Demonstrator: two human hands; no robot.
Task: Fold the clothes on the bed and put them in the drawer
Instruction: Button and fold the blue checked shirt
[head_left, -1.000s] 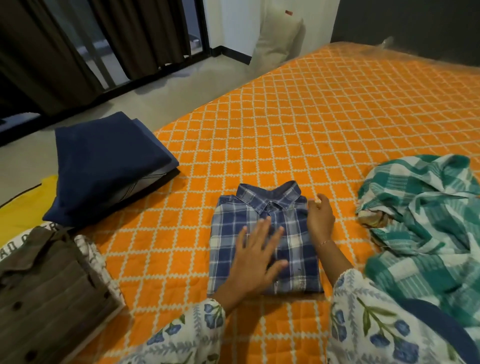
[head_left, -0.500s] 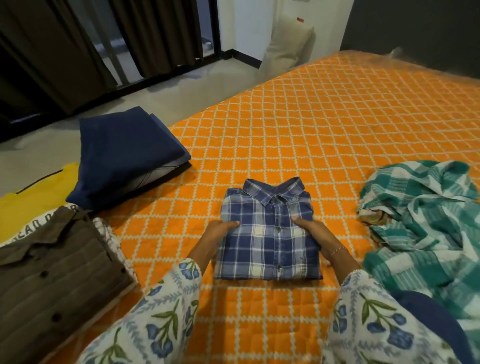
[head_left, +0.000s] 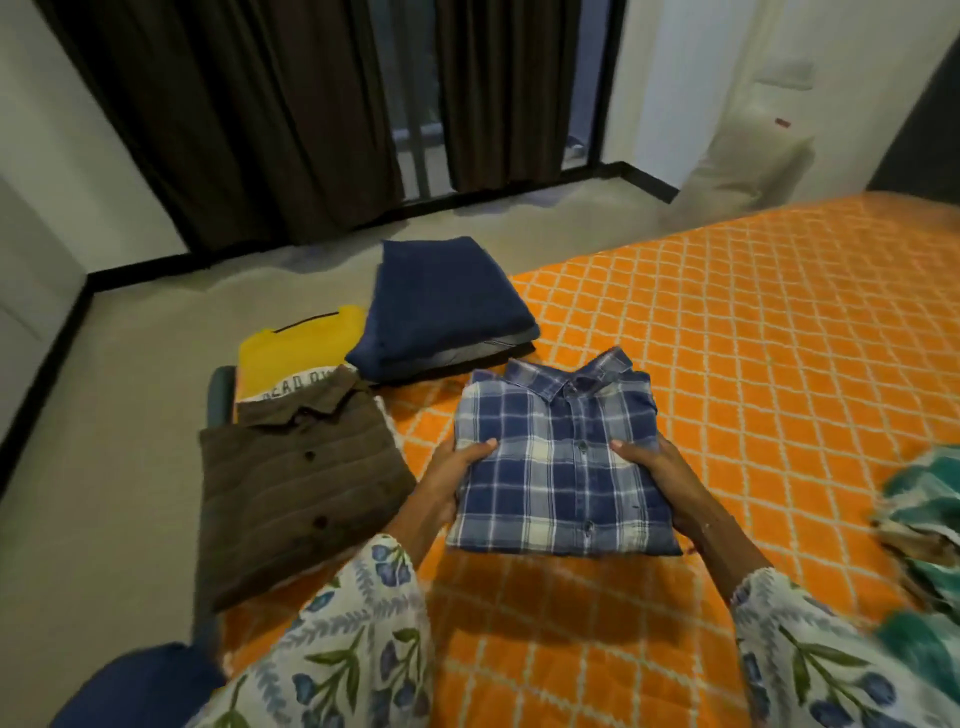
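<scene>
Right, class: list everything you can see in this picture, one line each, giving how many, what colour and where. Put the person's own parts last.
blue plaid shirt: one, blue and white check, folded, held between both hands over the bed
brown shirt: one, brown with stripes, folded, at the bed's left edge
yellow garment: one, yellow with lettering, partly under the brown shirt
navy stack: one pile, dark blue, folded, beyond the plaid shirt
green checked cloth: one, green and white, unfolded, at the right edge
bed cover: one, orange with a white lattice
curtains: dark brown, at the window behind
sleeves: two, white with a blue floral print
left hand: grip on the shirt's left side
right hand: grip on the shirt's right side
</scene>
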